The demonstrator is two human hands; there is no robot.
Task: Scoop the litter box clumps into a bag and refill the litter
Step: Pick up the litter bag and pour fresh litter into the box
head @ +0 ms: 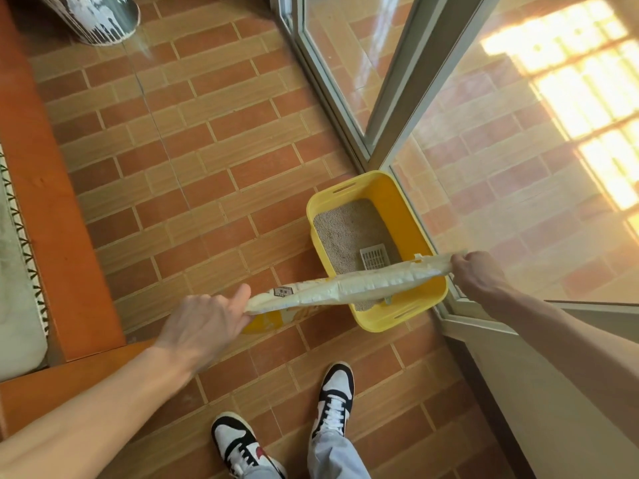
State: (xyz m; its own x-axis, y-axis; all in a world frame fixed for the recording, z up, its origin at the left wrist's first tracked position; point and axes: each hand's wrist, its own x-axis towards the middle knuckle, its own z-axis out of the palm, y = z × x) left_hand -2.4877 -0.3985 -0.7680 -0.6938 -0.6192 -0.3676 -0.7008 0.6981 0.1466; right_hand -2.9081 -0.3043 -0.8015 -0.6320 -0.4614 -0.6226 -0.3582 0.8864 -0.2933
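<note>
Gripping both ends, the left hand (204, 323) and right hand (479, 276) hold a white-and-yellow litter bag (349, 288) above the yellow plastic litter box (408, 209).

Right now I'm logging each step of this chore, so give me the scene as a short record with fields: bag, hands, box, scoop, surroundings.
bag: long white-and-yellow litter bag, held stretched out over the near end of the box
left hand: grips the bag's left end
right hand: grips the bag's right end
box: yellow plastic litter box on the brick-pattern tile floor, grey litter inside
scoop: white slotted scoop lying on the litter
surroundings: glass sliding door right beside the box
</note>
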